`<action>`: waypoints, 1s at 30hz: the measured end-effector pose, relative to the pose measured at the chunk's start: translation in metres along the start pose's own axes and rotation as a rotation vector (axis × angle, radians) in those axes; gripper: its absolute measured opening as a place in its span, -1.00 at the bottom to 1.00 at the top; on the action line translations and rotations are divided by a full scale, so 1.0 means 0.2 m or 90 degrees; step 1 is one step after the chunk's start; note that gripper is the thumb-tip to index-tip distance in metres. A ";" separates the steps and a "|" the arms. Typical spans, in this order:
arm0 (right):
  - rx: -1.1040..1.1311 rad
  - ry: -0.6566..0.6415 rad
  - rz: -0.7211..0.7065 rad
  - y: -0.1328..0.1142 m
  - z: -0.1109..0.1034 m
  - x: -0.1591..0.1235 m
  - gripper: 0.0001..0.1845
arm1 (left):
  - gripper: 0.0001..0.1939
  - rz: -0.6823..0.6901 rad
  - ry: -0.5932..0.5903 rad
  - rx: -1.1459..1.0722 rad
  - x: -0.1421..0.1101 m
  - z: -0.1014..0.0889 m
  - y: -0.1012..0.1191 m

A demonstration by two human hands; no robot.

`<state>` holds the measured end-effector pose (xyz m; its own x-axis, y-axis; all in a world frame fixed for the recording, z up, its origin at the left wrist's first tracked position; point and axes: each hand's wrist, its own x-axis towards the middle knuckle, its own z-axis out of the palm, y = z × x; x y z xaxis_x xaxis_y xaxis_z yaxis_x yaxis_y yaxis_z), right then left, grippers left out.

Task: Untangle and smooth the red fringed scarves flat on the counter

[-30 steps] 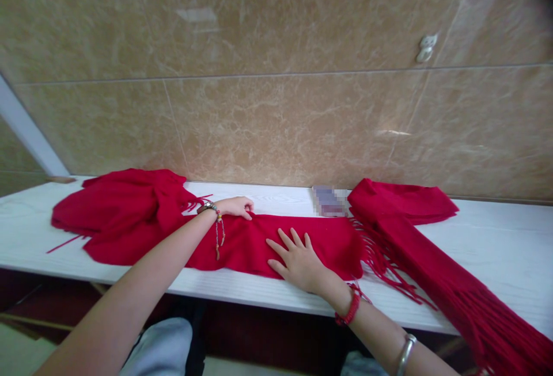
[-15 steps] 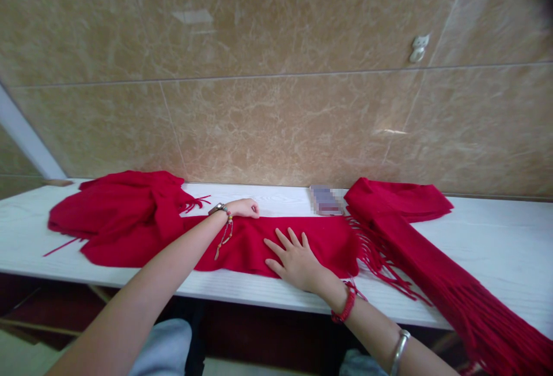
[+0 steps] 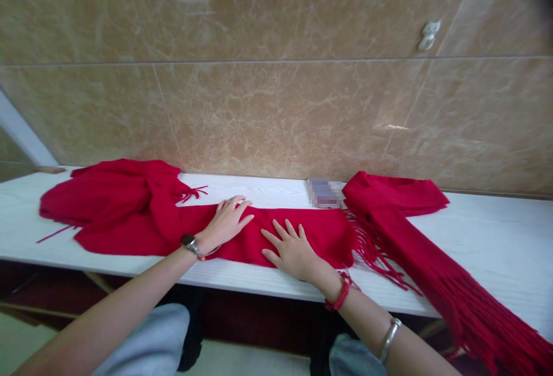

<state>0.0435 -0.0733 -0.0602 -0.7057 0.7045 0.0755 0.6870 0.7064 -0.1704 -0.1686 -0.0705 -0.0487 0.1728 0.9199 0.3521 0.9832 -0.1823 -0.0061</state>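
Note:
A red scarf (image 3: 322, 232) lies stretched along a white table, its fringe at the right end and its left part bunched in a loose heap. My right hand (image 3: 290, 251) rests flat on the scarf with fingers spread. To its left, my left hand (image 3: 227, 223) lies on the cloth near the far edge, fingers extended and apart, holding nothing. Shallow wrinkles show in the cloth between the two hands.
A second red fringed scarf (image 3: 401, 232) lies folded at the right, its fringe hanging over the front edge of the white table (image 3: 488, 232). A blurred flat object (image 3: 324, 193) sits by the tiled wall (image 3: 276, 117). A small cat figure (image 3: 429, 35) is on the wall.
My left hand was closed at the scarf's far edge; it has opened and moved back and left onto the cloth. My right hand has stayed flat in place.

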 end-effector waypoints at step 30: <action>-0.003 -0.011 -0.281 0.03 -0.09 -0.06 -0.60 | -0.71 0.313 -0.141 -0.042 -0.35 -0.17 -0.02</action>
<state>0.0598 -0.0766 -0.0437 -0.9344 0.3340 0.1240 0.3199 0.9397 -0.1208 -0.1870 -0.1463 -0.0411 0.6264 0.7707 0.1172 0.7790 -0.6242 -0.0590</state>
